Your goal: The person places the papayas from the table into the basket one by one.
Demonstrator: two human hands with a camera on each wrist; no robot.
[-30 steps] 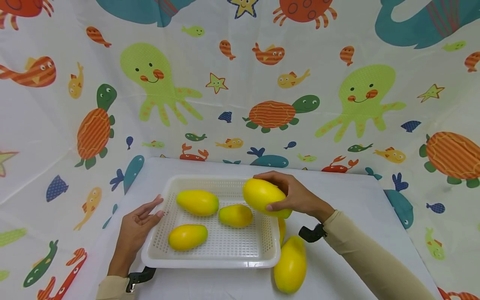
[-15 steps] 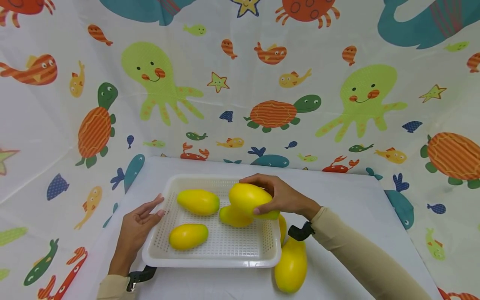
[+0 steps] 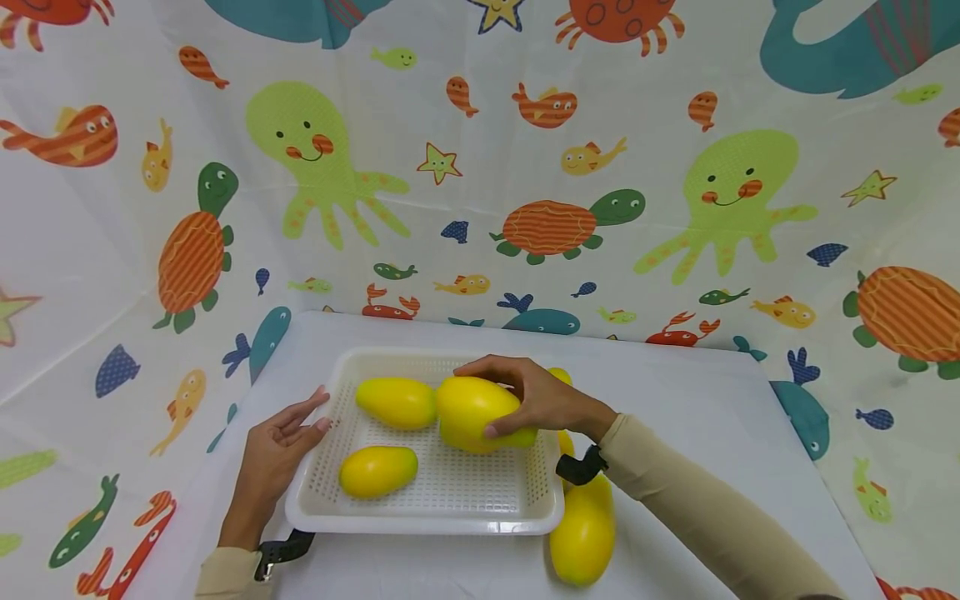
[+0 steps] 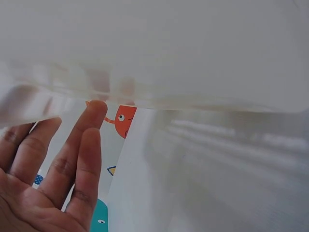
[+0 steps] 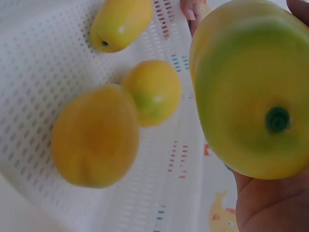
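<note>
My right hand (image 3: 543, 400) grips a yellow mango (image 3: 474, 404) with a greenish end, above the white perforated basket (image 3: 427, 525). Beneath the held fruit another mango is mostly covered in the head view; the right wrist view shows this lower mango (image 5: 94, 140) on the basket floor. Two more lie to the left: one mango (image 3: 396, 403) at the back and one mango (image 3: 378, 472) nearer the front. With fingers extended, my left hand (image 3: 281, 446) touches the basket's left rim. Its fingers (image 4: 89, 164) show close under the pale basket edge in the left wrist view.
Right of the basket a mango (image 3: 582, 533) lies on the white tabletop (image 3: 697, 433). Further yellow fruit (image 3: 559, 376) shows partly behind my right hand and wrist. A cloth (image 3: 465, 208) printed with sea animals hangs behind and around the table.
My right hand has carried the mango leftward and lower, from the basket's right edge to over the mango in the middle. Fruit behind the hand has come into view. My left hand stays put.
</note>
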